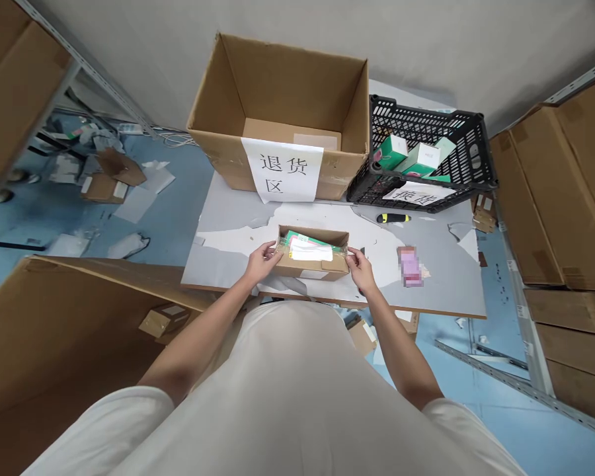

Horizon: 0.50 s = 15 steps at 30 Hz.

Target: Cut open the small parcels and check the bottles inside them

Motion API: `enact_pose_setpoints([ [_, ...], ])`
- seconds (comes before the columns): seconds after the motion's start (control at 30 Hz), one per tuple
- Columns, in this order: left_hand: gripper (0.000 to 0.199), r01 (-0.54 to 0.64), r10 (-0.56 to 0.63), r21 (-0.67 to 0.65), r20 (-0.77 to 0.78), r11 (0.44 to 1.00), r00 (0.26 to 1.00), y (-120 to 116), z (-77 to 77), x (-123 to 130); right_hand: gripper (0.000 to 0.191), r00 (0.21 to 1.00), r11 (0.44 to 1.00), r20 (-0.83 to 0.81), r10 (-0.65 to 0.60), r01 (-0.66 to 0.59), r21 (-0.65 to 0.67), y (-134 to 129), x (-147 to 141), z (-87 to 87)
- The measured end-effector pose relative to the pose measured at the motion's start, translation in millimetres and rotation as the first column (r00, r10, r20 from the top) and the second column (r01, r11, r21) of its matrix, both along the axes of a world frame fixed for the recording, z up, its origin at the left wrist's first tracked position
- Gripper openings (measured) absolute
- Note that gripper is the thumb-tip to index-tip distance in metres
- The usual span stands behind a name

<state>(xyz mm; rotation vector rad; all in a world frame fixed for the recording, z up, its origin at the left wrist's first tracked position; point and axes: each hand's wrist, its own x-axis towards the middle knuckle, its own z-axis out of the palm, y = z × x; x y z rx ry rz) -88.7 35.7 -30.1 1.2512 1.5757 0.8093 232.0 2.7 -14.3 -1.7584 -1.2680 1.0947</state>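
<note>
A small cardboard box (305, 270) stands open-topped near the front edge of the table. Inside it lies a green-and-pink package (297, 237), partly covered by a white paper (311, 250). My left hand (262, 263) grips the box's left end, where clear tape hangs at the edge. At the right end my right hand (359, 268) holds the same box, thumb toward the rim. The undersides of both hands' fingers are partly hidden.
Behind the small box, a large open carton (223, 162) bears a paper sign. A black plastic crate (361, 188) holds several green-and-white boxes. A yellow-black utility knife (393, 218) and a pink blurred item (410, 266) lie on the table (446, 284). Another large carton (79, 317) stands at left.
</note>
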Motion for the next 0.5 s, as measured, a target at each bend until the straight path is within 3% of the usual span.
enact_pose_setpoints([
  [0.3,0.060,0.022,-0.021,-0.020,0.046,1.000,0.999,-21.1,-6.6,1.7,0.051,0.998,0.999,-0.051,-0.028,0.025,-0.045,-19.7,-0.4,-18.6],
  [0.5,0.052,0.039,-0.037,0.039,-0.038,0.998,0.999,-22.6,-5.8,2.1,0.053,0.996,0.998,-0.064,-0.058,0.056,-0.033,-24.1,-5.2,-21.6],
])
